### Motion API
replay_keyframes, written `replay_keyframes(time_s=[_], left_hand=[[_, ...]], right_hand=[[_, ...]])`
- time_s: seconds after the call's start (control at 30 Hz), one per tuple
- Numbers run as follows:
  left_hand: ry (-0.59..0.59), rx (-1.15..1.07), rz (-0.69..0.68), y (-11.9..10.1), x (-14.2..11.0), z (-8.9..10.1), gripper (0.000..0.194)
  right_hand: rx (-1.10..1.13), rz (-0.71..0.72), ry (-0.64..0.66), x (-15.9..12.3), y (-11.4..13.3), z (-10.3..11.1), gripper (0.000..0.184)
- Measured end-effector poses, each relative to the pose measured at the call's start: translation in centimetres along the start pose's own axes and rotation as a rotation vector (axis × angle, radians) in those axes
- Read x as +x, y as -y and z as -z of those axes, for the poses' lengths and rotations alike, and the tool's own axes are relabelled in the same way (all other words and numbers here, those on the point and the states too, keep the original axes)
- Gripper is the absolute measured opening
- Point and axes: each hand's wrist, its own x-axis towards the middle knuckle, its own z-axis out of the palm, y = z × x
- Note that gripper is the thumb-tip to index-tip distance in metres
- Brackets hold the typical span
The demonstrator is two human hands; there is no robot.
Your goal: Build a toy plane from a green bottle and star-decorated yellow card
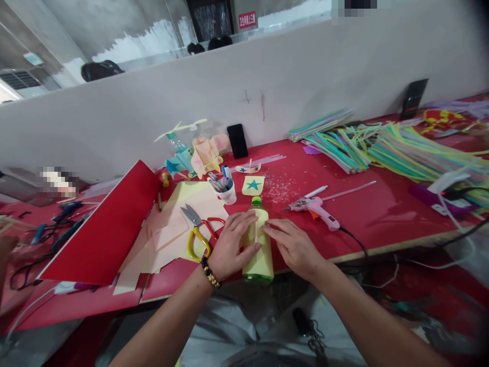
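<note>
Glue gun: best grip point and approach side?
I'd take the handle with the right hand, coming from above and the near right. The glue gun lies on its side, its handle angled right and toward the camera, its nozzle facing left. Keep clear of the cord at the handle's end.

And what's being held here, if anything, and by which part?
The bottle, by its paper-wrapped body, between the left hand and right hand; how firmly cannot be told.
</note>
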Motion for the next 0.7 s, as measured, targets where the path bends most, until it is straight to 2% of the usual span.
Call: replay_keyframes(time_s=[0.33, 0.5, 0.7], left_hand=[[0.013, 0.083, -0.005, -0.15, -0.2, -0.02, 0.044], [-0.053, 0.107, 0.02, -0.4, 0.09, -0.3, 0.03], [-0.07, 0.125, 0.024, -0.54, 0.12, -0.7, 0.032]], right_hand=[[-0.034, -0.006, 0.019, -0.11, 0.22, -0.06, 0.045], [-0.022, -0.003, 0.002, -0.17, 0.33, -0.13, 0.046], [-0.008, -0.015, -0.044, -0.62, 0.31, -0.04, 0.043]])
